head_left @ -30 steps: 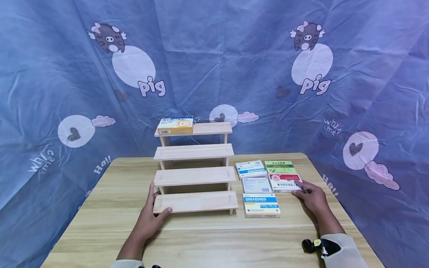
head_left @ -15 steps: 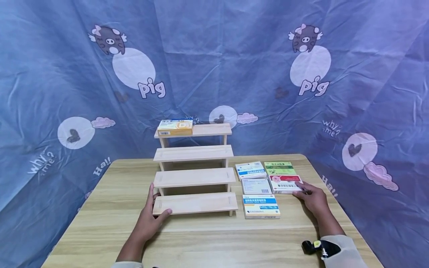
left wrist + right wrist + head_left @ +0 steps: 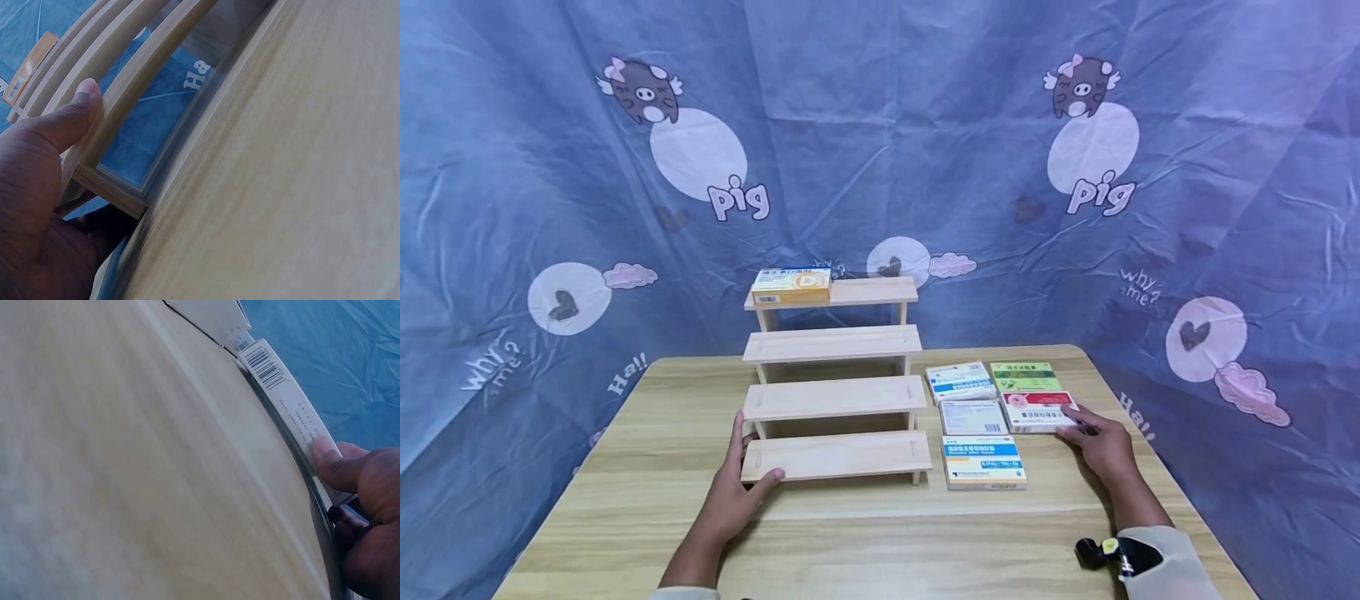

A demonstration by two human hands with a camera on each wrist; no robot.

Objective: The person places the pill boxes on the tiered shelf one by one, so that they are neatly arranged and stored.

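My left hand (image 3: 730, 492) grips the left end of the lowest step of a pale wooden tiered display rack (image 3: 838, 454). Its thumb lies on the step's front edge, and the other fingers are behind the end, partly hidden. On the top step, at the left, sits a yellow-and-white medicine box (image 3: 792, 286). My right hand (image 3: 1105, 446) pinches the right end of a red-and-white medicine box (image 3: 1037, 412), which lies flat on the table. In the right wrist view the thumb presses the front side of that box (image 3: 284, 397), near its corner.
Close around the held box lie a green box (image 3: 1024, 375), a blue-and-white box (image 3: 961, 382), a plain white box (image 3: 973, 417) and a blue, white and yellow box (image 3: 984, 463). Under everything is a wooden table (image 3: 865, 550). A blue printed curtain (image 3: 895, 167) hangs behind.
The head view has shifted very slightly. Both hands, the rack and the boxes keep their places.
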